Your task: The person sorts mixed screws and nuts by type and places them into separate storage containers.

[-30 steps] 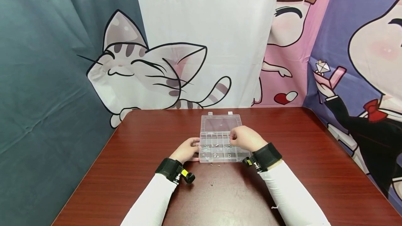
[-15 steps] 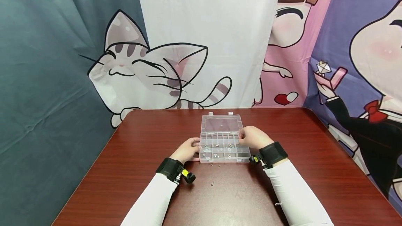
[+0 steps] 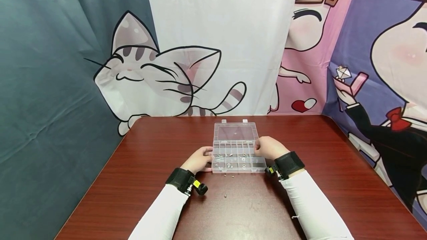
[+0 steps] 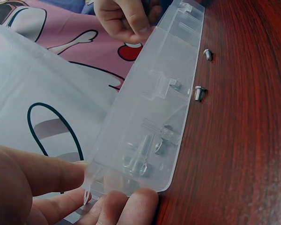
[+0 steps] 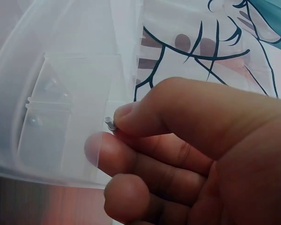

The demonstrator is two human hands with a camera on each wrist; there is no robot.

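A clear plastic compartment box (image 3: 235, 133) lies on the table with its lid folded back. My left hand (image 3: 197, 159) grips the box's left end, fingers and thumb against its walls. Over the right side of the compartments, my right hand (image 3: 271, 147) pinches a small metal screw (image 5: 109, 123) between thumb and index finger; its other fingers are curled beside the box wall. Several bolts (image 4: 141, 152) and nuts (image 4: 175, 84) show through the plastic. Just in front of the box lie two small bolts (image 4: 199, 93), and a third loose screw (image 3: 225, 195) is nearer to me.
The reddish-brown wooden table (image 3: 160, 136) extends around the box on all sides. Behind it hangs a printed cloth (image 3: 220, 17) with cartoon figures. Each wrist wears a black band (image 3: 180, 180) with a small camera.
My right hand has shifted right across the compartments, then slightly down toward the right side of the box. The left hand and the box have stayed in place.
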